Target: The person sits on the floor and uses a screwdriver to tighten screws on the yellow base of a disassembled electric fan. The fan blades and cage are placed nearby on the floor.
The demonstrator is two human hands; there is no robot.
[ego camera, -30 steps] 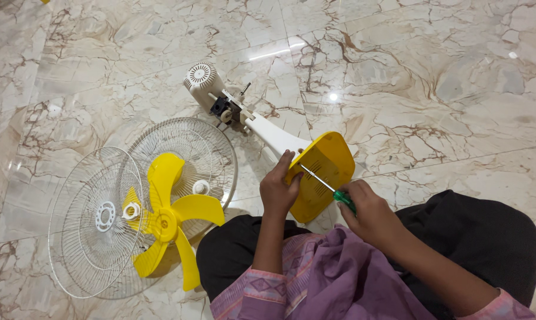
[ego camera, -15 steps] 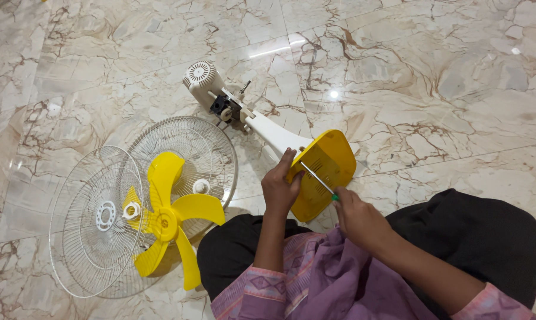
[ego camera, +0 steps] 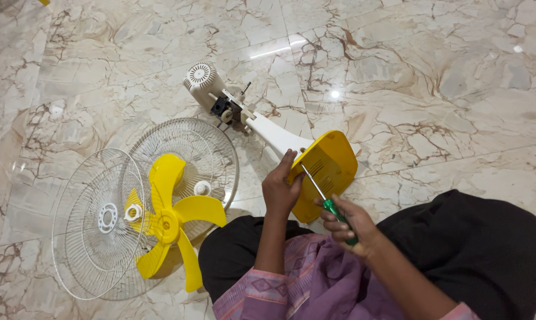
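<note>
A taken-apart table fan lies on the marble floor. Its yellow base [ego camera: 333, 161] is tipped up, underside toward me, joined to a white neck [ego camera: 274, 135] and white motor housing [ego camera: 203, 80]. My left hand [ego camera: 280, 191] grips the left edge of the yellow base. My right hand [ego camera: 348, 225] holds a green-handled screwdriver [ego camera: 322, 195] whose metal tip rests on the base's underside.
Two white wire fan guards [ego camera: 96, 225] overlap on the floor at left, with a yellow fan blade [ego camera: 172, 216] lying on them and a small white cap [ego camera: 202, 188] beside it. My legs in dark cloth [ego camera: 469, 249] fill the lower right.
My right hand has slid slightly down and toward me with the screwdriver, its tip still on the base. The left hand and fan stay put.
</note>
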